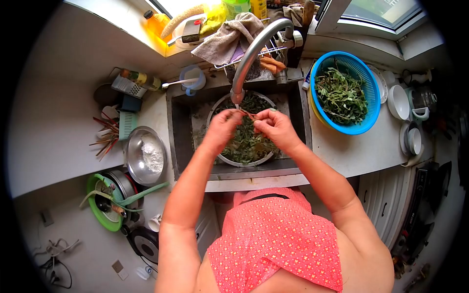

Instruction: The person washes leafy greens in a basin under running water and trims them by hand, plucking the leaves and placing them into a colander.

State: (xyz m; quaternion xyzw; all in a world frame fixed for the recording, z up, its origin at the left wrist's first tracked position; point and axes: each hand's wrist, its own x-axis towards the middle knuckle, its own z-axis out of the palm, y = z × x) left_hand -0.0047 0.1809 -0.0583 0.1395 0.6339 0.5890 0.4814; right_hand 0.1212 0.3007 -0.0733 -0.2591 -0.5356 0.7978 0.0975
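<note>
Over the sink (177, 146), my left hand (224, 129) and my right hand (274, 128) pinch a thin reddish stem (248, 115) between them, just below the mouth of the curved metal faucet (237, 93). The fingers of both hands are closed. Beneath them a round basin (213, 113) sits in the sink, with green leafy stems (248, 142) in it. To the right of the sink, a blue basket (375, 100) holds a pile of green leaves (342, 95).
A metal bowl (146, 155) with white powder stands left of the sink, near a light blue cup (193, 80) and a bottle (140, 79). A rack with cloths (239, 36) is behind the faucet. White bowls (398, 102) stand at the right.
</note>
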